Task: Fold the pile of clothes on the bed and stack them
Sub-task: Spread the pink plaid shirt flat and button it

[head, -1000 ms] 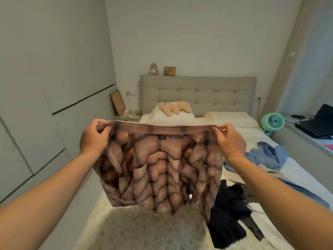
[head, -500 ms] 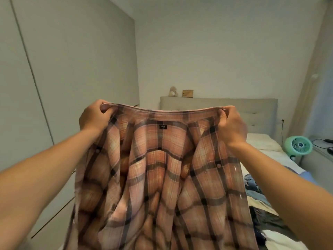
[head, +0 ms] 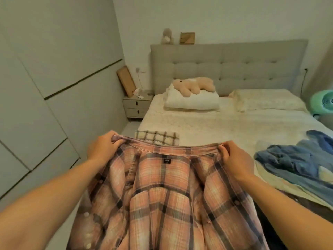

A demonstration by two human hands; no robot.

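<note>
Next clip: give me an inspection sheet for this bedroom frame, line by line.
Surface: bed, pale cover.
Job's things: pink plaid shirt held spread; folded checked garment beyond it; blue clothes unfolded at the right.
Clutter: plush toy on folded bedding.
Hands: left hand and right hand grip the shirt's top edge.
Cables: one down the wall beside the headboard.
Surroundings: nightstand, green fan.

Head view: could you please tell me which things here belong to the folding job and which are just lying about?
Part of the job:
pink plaid shirt, held by left hand and right hand
folded checked garment
blue clothes
bed

Just lying about:
plush toy
green fan
nightstand
</note>
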